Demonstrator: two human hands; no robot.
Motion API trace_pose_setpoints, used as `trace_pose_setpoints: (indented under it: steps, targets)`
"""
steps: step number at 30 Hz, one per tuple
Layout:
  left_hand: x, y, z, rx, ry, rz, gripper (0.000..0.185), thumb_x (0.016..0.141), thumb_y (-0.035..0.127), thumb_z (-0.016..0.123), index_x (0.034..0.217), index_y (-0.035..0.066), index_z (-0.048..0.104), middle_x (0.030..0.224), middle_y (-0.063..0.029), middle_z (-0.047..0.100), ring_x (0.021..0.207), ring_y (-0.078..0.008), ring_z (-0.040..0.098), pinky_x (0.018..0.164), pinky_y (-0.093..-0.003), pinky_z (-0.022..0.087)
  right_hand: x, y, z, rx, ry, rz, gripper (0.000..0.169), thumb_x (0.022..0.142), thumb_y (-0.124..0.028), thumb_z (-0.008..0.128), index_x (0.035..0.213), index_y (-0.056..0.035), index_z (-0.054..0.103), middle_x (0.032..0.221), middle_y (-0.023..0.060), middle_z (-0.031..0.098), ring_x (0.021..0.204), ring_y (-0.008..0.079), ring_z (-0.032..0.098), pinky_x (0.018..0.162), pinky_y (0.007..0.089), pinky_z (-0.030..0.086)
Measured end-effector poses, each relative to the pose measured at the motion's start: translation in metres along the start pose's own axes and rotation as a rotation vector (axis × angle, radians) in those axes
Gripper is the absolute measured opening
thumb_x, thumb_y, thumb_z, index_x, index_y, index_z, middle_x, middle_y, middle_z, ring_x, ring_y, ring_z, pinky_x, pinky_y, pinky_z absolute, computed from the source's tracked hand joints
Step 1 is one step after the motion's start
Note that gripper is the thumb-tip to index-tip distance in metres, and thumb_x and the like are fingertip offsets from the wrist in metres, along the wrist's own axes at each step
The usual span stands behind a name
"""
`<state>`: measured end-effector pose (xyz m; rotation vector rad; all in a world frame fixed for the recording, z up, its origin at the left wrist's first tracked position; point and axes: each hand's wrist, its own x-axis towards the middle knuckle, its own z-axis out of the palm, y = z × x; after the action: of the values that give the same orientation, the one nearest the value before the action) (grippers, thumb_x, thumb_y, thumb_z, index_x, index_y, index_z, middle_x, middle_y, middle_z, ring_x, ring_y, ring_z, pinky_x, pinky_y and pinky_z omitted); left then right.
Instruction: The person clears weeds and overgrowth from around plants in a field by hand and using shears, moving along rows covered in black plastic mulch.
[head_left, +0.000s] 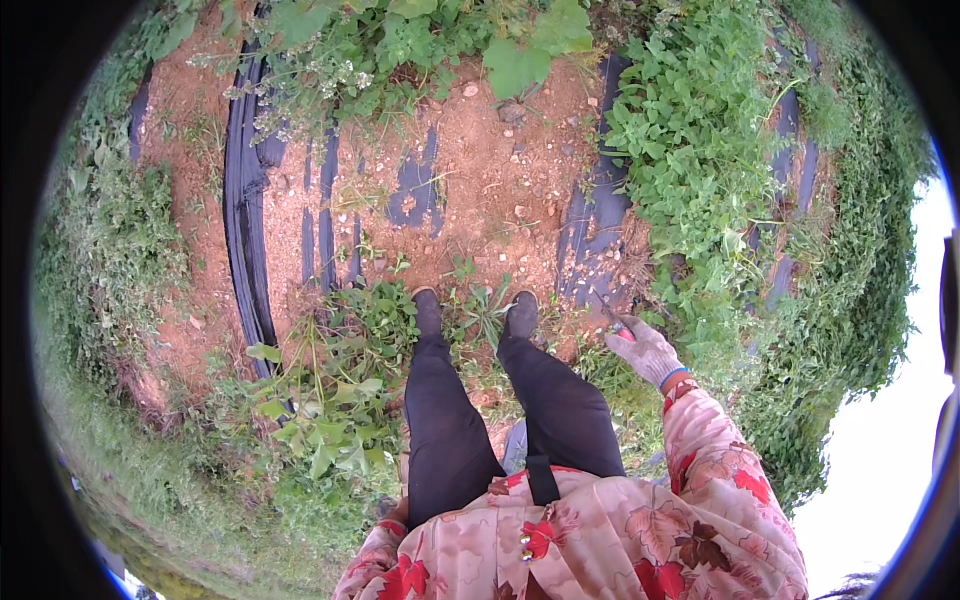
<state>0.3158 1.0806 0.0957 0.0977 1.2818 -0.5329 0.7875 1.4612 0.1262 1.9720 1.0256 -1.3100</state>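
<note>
My right hand (646, 352), in a pale work glove with a blue cuff edge, is shut on a tool with a red handle (623, 331). The tool's thin dark end (602, 301) points up and left over the soil; its exact kind cannot be told. My left hand is out of view, with only the lower sleeve and a bit of the wrist showing beside my left thigh. Before my dark shoes (522, 313) lies reddish, stony soil (487, 187) with torn strips of black plastic mulch film (415, 187).
A long, bunched fold of black mulch film (244, 202) runs along the left. Dense leafy plants (690, 135) stand at the right, and more greenery (405, 37) hangs over the top. Broad-leaved weeds (337, 420) grow beside my left leg.
</note>
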Motion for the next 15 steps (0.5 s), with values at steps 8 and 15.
trace_pose_setpoints:
  steps: [8, 15]
  targets:
    - [-0.096, 0.032, -0.014, 0.057, 0.075, -0.023, 0.033, 0.085, 0.026, 0.062, 0.111, 0.006, 0.065, 0.1, -0.0094, 0.07, 0.087, -0.0214, 0.066, 0.078, -0.0361, 0.052, -0.033, 0.034, -0.045, 0.265, 0.06, 0.063, 0.066, 0.08, -0.048, 0.064, 0.129, -0.0046, 0.053, 0.111, 0.0164, 0.062, 0.103, 0.0267, 0.058, 0.087, 0.0359, 0.044]
    - [-0.128, 0.138, -0.007, 0.106, 0.204, -0.084, 0.033, 0.085, 0.026, 0.063, 0.111, 0.006, 0.066, 0.101, -0.0093, 0.07, 0.088, -0.0214, 0.066, 0.079, -0.0361, 0.052, 0.056, 0.0, -0.143, 0.087, 0.027, -0.128, 0.071, 0.082, -0.056, 0.057, 0.132, -0.0077, 0.051, 0.117, 0.0229, 0.062, 0.111, 0.0365, 0.058, 0.095, 0.0415, 0.043]
